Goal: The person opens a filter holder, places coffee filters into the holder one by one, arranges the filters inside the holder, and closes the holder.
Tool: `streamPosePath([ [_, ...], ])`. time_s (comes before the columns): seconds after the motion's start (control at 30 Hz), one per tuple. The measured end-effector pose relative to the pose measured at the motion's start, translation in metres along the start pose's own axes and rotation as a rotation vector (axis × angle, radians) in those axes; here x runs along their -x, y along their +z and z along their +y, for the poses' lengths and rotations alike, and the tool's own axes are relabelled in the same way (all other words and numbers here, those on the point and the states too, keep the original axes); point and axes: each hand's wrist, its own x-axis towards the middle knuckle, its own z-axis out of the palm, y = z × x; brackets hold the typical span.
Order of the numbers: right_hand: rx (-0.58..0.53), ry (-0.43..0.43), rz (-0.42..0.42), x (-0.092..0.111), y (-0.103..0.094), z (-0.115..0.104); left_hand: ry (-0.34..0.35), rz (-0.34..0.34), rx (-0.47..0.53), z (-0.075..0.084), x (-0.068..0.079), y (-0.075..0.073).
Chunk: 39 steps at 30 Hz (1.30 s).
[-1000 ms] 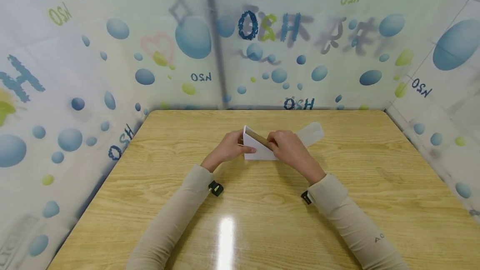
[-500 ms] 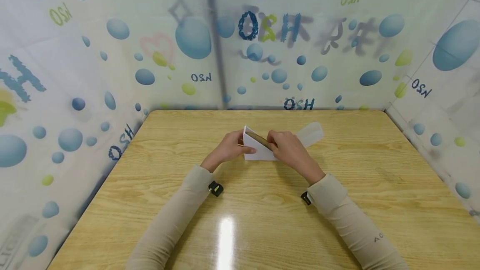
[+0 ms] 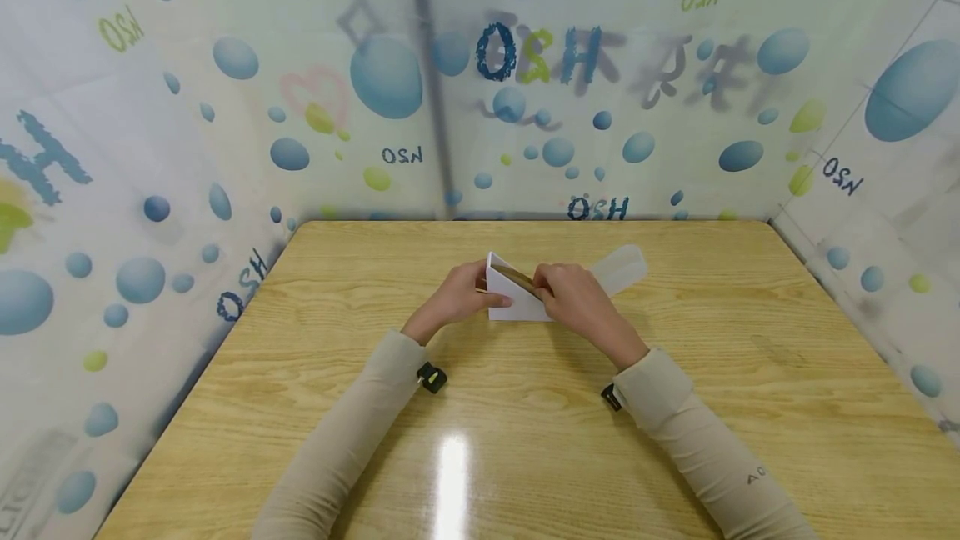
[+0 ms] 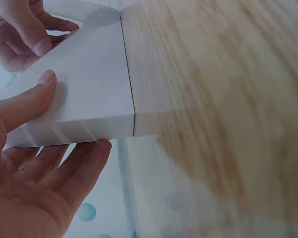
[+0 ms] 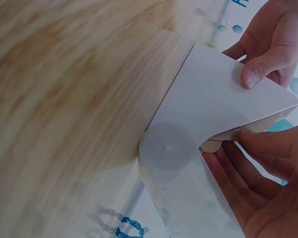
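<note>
A white box (image 3: 517,309) with a slanting open top stands on the wooden table, looking like a small file holder. My left hand (image 3: 461,294) grips its tall end; the thumb (image 4: 39,96) lies on the near face and the fingers go round the narrow end. Inside the slanted opening shows a brown card-like piece (image 3: 516,275). My right hand (image 3: 581,298) pinches this piece at the box's low end, thumb on one side and fingers on the other, as the right wrist view shows (image 5: 228,136). Most of the brown piece is hidden inside the box.
A translucent plastic piece (image 3: 621,268) lies on the table behind my right hand, close to the box. The table (image 3: 525,440) meets patterned walls (image 3: 525,148) at its back. Black wrist straps (image 3: 432,377) hang under both sleeves.
My right hand has shifted very slightly down and left, and a little less of the brown piece shows above the box. The left hand and the box stay in place.
</note>
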Motion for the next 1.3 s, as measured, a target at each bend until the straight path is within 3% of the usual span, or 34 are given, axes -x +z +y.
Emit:
streamPosePath([
  [1.3,0.020,-0.049,0.073,0.0003,0.0069,0.0041,0.004,0.011,0.014,-0.0022,0.0008,0.0011],
])
